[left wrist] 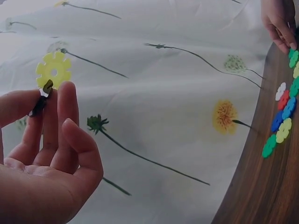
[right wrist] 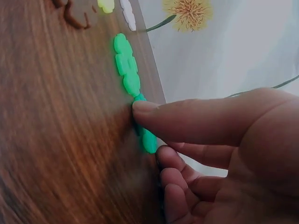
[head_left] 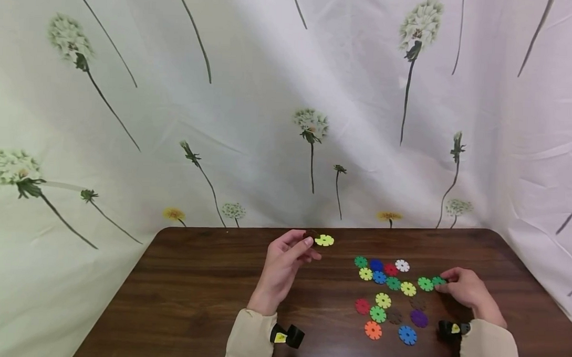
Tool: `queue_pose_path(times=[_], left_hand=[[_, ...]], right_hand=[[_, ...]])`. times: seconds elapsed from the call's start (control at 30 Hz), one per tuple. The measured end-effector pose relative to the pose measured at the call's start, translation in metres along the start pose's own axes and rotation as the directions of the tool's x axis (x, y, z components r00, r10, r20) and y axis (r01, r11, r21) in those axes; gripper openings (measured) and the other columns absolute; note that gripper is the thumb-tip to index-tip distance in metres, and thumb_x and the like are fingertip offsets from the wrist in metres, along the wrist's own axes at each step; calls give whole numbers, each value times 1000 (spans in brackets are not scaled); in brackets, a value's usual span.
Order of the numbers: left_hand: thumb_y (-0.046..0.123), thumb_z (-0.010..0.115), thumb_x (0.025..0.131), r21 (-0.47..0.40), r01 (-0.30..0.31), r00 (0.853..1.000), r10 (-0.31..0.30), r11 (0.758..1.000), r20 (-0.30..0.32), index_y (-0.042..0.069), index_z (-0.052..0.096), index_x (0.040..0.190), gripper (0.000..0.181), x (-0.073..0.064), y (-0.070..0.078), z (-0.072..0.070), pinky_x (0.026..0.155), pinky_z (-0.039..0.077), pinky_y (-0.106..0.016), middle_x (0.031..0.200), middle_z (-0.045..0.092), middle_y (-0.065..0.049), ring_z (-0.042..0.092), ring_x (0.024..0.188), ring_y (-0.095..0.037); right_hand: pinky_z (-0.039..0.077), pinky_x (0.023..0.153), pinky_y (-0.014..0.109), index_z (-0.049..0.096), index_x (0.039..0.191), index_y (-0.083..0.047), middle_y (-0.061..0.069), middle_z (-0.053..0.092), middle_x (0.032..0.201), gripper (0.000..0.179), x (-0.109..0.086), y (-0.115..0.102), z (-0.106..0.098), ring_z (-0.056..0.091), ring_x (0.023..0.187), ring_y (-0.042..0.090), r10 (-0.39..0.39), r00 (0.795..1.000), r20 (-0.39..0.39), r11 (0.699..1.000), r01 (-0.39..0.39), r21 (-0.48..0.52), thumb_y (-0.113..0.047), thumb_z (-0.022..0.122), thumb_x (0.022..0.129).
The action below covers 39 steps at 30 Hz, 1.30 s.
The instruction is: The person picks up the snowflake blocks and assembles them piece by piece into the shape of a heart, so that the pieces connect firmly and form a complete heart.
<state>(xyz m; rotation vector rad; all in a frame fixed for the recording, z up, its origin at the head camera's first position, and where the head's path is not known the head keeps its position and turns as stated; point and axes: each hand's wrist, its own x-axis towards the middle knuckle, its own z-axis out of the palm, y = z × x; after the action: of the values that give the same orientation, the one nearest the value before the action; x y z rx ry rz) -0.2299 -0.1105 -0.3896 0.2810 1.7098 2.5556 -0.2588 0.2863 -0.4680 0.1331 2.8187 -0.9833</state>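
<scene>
L hand (head_left: pixel 283 262) raised above far side of table (head_left: pixel 192 291); its grip pinches a dk brown disc (head_left: pixel 311 234) betw. thumb & fingers, w/ a notched yellow disc (head_left: pixel 325 240) attached at its edge, off the table. R hand (head_left: pixel 471 290) low at R side; its grip pinches a dk grn disc (head_left: pixel 438 280) at table level, thumb one side, fingers opp. That disc meets a lt grn disc (head_left: pixel 425 284) edge to edge; can't tell if slots interlock. Row runs on leftward, approx.: yellow, grn, blue, yellow discs. White disc (head_left: pixel 402 265) & red disc (head_left: pixel 390 269) lie just beyond row. Nearer the person, loose group incl. orange disc (head_left: pixel 373 330), purple disc (head_left: pixel 419 318), lt blue disc (head_left: pixel 407 335). Both sleeves beige; blk wrist device (head_left: pixel 287 336) at L cuff, similar at R. Dandelion-print cloth (head_left: pixel 258 162) behind table.
</scene>
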Motion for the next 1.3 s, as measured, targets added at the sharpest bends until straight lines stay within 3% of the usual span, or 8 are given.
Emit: queue_pose_path(times=[0.17, 0.43, 0.7, 0.87, 1.13, 1.3], left_hand=[[6, 61, 91, 4, 7, 1000, -7, 1000, -4, 17, 61, 93, 11, 0, 0, 1, 69, 50, -23, 80, 70, 6, 69, 68, -9], [7, 62, 91, 23, 15, 1000, -14, 1000, -8, 16, 61, 96, 10, 0, 0, 0, 69, 51, -24, 80, 70, 6, 69, 68, -10], [6, 61, 91, 31, 20, 1000, -20, 999, -16, 15, 60, 95, 10, 1, 0, 0, 70, 51, -25, 79, 69, 6, 69, 67, -9], [9, 62, 92, 35, 21, 1000, -20, 999, -21, 14, 60, 96, 7, 1, -1, 0, 70, 51, -25, 80, 69, 6, 68, 66, -9], [14, 62, 93, 59, 1, 1000, -1, 998, -5, 10, 61, 97, 5, 2, -3, -2, 68, 52, -24, 81, 68, 3, 65, 66, -9], [16, 60, 95, 64, 6, 1000, -6, 998, 0, 6, 62, 101, 11, 2, -4, -2, 70, 52, -23, 81, 66, 2, 64, 68, -9]], right_hand=[[44, 68, 33, 57, 107, 13, 23, 60, 94, 44, -1, -1, -1, 56, 85, 29, 15, 1000, 19, 1000, -15, -5, -21, 71, 82], [46, 73, 42, 56, 103, 12, 26, 60, 96, 41, -2, -3, -1, 57, 87, 32, 11, 999, 42, 999, -9, -48, -20, 70, 81], [44, 69, 36, 52, 102, 11, 23, 59, 92, 44, -2, -2, -1, 54, 84, 30, 13, 999, 41, 999, -11, -34, -22, 72, 80], [38, 65, 30, 51, 100, 5, 11, 58, 85, 34, -2, 4, -1, 51, 78, 23, -32, 999, 21, 999, 32, 13, -17, 70, 83], [40, 64, 27, 50, 103, 5, 8, 58, 85, 23, -5, 8, -5, 48, 75, 14, -82, 996, -46, 990, 87, 111, -9, 62, 88], [43, 65, 24, 46, 110, 5, 6, 62, 91, 28, -8, 0, -8, 51, 76, 8, -107, 990, -97, 976, 123, 179, -16, 58, 96]])
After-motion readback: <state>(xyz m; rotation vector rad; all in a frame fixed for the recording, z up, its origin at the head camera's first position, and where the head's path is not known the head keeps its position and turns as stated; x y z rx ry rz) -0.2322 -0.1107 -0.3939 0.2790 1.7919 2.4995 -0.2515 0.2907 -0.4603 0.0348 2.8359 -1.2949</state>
